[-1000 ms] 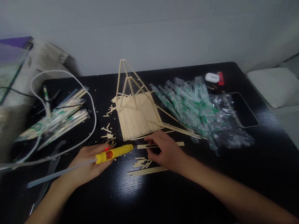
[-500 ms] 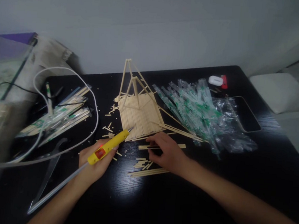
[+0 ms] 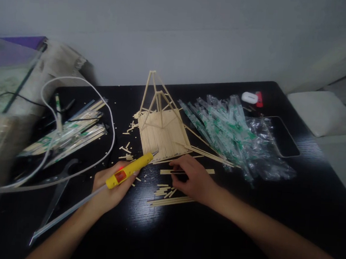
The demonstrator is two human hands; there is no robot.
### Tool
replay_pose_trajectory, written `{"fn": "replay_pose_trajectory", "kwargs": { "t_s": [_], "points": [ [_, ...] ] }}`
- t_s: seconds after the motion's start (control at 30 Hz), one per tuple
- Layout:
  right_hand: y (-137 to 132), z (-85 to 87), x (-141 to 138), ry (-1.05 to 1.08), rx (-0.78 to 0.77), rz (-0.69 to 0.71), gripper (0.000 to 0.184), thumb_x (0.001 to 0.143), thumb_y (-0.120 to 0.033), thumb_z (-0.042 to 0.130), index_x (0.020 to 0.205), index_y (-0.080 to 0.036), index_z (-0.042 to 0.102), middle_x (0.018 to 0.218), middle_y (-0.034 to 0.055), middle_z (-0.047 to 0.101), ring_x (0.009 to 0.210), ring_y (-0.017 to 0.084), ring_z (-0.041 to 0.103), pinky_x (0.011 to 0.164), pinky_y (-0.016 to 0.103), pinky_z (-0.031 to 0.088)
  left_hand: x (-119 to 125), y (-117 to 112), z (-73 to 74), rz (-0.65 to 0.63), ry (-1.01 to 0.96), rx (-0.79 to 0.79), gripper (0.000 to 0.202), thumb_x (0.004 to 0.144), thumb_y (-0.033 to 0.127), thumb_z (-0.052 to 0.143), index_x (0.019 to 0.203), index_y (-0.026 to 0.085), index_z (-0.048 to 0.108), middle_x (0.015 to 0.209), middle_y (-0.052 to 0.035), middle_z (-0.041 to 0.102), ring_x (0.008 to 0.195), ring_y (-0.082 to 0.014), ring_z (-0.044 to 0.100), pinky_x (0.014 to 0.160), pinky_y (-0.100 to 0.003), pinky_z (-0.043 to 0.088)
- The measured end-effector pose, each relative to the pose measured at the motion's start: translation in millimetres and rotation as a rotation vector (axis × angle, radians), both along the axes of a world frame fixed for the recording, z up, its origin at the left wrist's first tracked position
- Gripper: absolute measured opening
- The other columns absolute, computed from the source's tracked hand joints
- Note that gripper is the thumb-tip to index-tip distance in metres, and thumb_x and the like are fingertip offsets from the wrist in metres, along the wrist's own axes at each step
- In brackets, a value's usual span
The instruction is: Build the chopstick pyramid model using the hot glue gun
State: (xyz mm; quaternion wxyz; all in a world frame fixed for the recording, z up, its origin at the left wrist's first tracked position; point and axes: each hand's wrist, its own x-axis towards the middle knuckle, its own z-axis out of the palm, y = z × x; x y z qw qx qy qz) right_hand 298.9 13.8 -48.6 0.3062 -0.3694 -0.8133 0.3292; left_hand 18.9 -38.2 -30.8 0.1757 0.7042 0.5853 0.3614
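Observation:
My left hand (image 3: 110, 190) is closed around a yellow glue gun (image 3: 129, 170) with a clear glue stick trailing back from it. Its nozzle points at the front edge of a flat panel of wooden sticks (image 3: 162, 134), which carries a pyramid frame of sticks (image 3: 154, 96). My right hand (image 3: 193, 179) rests on the black table (image 3: 244, 215), fingers curled and pinching a short flat bundle of sticks (image 3: 184, 171). More cut sticks (image 3: 168, 195) lie below that hand.
A heap of empty clear and green wrappers (image 3: 233, 130) lies to the right, beside a phone (image 3: 282, 136) and a white earbud case (image 3: 249, 97). Wrapped chopsticks (image 3: 70, 135), a white cable (image 3: 108, 120) and grey pliers (image 3: 59, 184) lie at the left.
My left hand swung the glue gun from lying sideways to pointing up at the panel's front edge. My right hand stayed on the sticks.

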Motion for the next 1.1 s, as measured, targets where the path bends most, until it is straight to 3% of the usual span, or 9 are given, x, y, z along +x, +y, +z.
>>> {"fn": "replay_pose_trajectory", "kwargs": {
  "t_s": [0.2,0.4,1.1],
  "points": [
    [0.6,0.7,-0.2,0.019,0.009,0.001,0.026,0.087,-0.008,0.066,0.11,-0.019,0.065,0.1,0.008,0.072,0.097,0.025,0.068,0.086,0.04,0.058,-0.3,2.3,1.5,-0.045,-0.01,0.002,0.008,0.097,0.031,0.07,0.098,0.024,0.073,0.069,0.006,0.071,0.05,-0.0093,0.062,0.048,-0.02,0.052],
    [0.7,0.4,-0.7,0.013,0.027,0.001,0.024,0.086,-0.008,0.066,0.107,-0.021,0.066,0.098,0.0067,0.071,0.096,0.024,0.068,0.086,0.039,0.058,0.2,4.1,3.4,0.006,-0.031,-0.011,0.012,0.095,0.031,0.072,0.088,0.021,0.072,0.067,0.0052,0.071,0.051,-0.0089,0.063,0.049,-0.018,0.051],
    [0.6,1.3,-0.4,0.013,0.026,0.001,0.023,0.088,-0.01,0.065,0.109,-0.02,0.066,0.099,0.0081,0.071,0.096,0.025,0.068,0.085,0.04,0.058,-4.1,2.0,-4.5,0.025,-0.023,-0.072,0.016,0.097,0.037,0.07,0.092,0.022,0.072,0.074,0.0021,0.075,0.057,-0.0122,0.069,0.053,-0.022,0.055]
  ]
}}
